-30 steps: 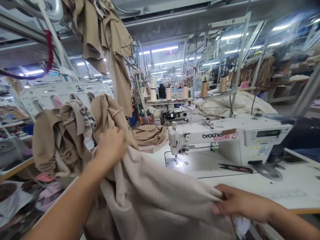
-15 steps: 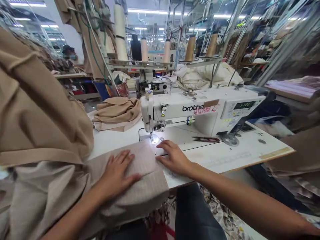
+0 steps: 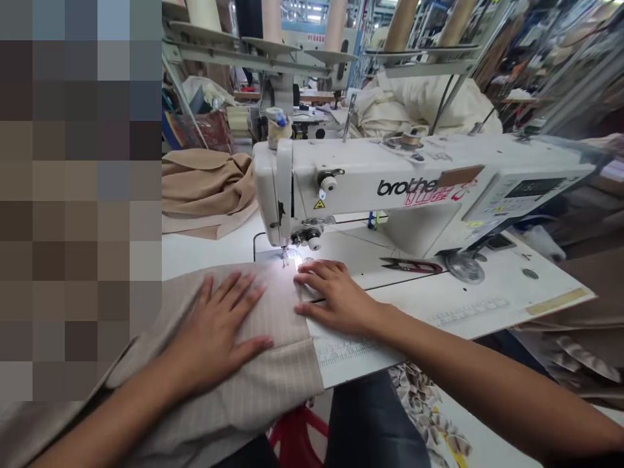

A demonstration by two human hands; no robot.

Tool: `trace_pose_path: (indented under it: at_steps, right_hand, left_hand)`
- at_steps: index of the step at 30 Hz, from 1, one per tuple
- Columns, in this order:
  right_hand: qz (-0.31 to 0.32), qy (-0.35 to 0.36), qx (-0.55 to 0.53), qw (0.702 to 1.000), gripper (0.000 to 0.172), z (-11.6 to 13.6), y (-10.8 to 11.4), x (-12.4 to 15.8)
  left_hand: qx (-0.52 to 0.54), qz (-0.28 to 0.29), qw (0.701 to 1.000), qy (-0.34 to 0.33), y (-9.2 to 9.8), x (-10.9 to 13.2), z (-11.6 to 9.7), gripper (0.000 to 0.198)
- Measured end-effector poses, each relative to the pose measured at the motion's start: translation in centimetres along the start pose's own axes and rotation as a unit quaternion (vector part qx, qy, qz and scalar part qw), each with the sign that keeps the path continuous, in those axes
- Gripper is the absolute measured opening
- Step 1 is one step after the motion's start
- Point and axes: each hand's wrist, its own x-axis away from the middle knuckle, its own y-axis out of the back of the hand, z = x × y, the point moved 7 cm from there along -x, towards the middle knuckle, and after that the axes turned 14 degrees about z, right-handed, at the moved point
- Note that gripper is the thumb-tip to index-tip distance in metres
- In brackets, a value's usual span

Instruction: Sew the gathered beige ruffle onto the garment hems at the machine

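A beige striped fabric piece [image 3: 280,318] lies on the sewing machine table, its far edge at the lit needle and presser foot [image 3: 285,257]. My left hand [image 3: 227,318] rests flat on the cloth with fingers spread. At the cloth's right edge, my right hand [image 3: 334,296] lies with its fingertips touching the edge, thumb apart from the fingers. The white sewing machine [image 3: 351,188] stands just beyond both hands. Beneath its arm, to the right of my right hand, lies a pair of thread snips [image 3: 412,265].
Folded tan cloth [image 3: 209,185] lies left of the machine head. A clear round bobbin case or disc [image 3: 465,268] sits near the machine's base. Thread cones stand on a rack [image 3: 214,55] behind, beside a cream fabric heap [image 3: 419,101]. A blurred block covers the left side.
The view has moved closer to the machine and tilted down. The fabric's far edge now reaches the needle area. Both hands keep nearly the same places on the cloth.
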Motion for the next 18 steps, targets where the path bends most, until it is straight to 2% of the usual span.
trace_pose_path:
  at_steps: [2,4,6,7,8,9,11,13,16,18]
  right_hand:
    - [-0.030,0.016,-0.096,0.995,0.042,1.2,0.5,2.8]
    - [-0.005,0.037,-0.254,0.967,0.036,2.6,-0.2,6.5]
    - [0.128,0.026,-0.403,0.906,0.027,4.0,-3.6,9.9]
    - [0.186,-0.001,-0.445,0.876,0.025,4.2,-5.7,11.3]
    - [0.210,-0.040,-0.465,0.859,0.027,4.0,-7.7,12.3]
    - [0.195,-0.084,-0.467,0.858,0.033,3.2,-9.5,12.8]
    - [0.096,-0.146,-0.455,0.873,0.050,1.4,-12.0,12.5]
    - [0.036,-0.140,-0.468,0.872,0.055,1.0,-14.2,11.0]
    - [0.024,-0.100,-0.519,0.848,0.047,2.5,-16.3,9.0]
    - [0.036,-0.098,-0.549,0.829,0.046,3.7,-17.2,8.9]
  left_hand:
    - [-0.002,-0.012,1.000,0.002,0.0,0.2,-0.1,0.085]
    - [-0.002,-0.036,0.999,0.004,0.4,1.1,-0.7,0.083]
    - [0.002,-0.071,0.997,-0.017,1.0,2.9,-2.2,0.070]
    - [0.007,-0.088,0.996,-0.034,1.3,3.9,-3.1,0.061]
    - [0.014,-0.100,0.993,-0.053,1.6,4.9,-4.1,0.054]
    - [0.024,-0.107,0.991,-0.073,1.7,5.7,-5.1,0.048]
    - [0.045,-0.115,0.987,-0.101,1.9,6.4,-6.8,0.041]
    - [0.062,-0.118,0.985,-0.113,1.9,5.9,-7.9,0.034]
    - [0.077,-0.081,0.987,-0.115,1.6,3.5,-8.7,0.034]
    - [0.084,-0.045,0.989,-0.112,1.6,1.7,-8.7,0.039]
